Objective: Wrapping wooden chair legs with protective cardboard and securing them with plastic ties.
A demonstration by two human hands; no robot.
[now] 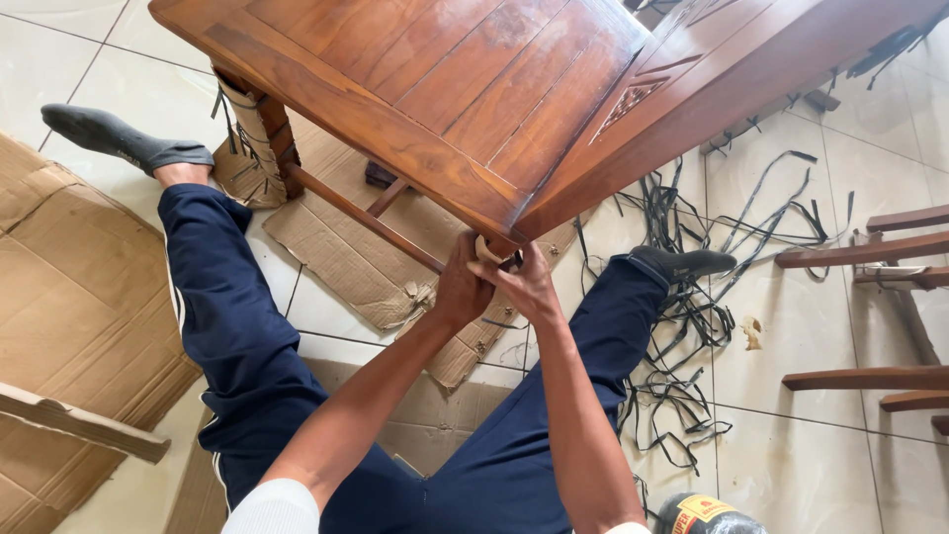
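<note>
From the head camera we look down at our two hands under the corner of a brown wooden chair [435, 89]. Our left hand [461, 289] and right hand [526, 285] touch each other. Both are closed around a pale strip of wrapping [486, 251] right at that corner. Brown cardboard [336, 237] lies just past our hands. Black straps [682, 307] lie to the right.
</note>
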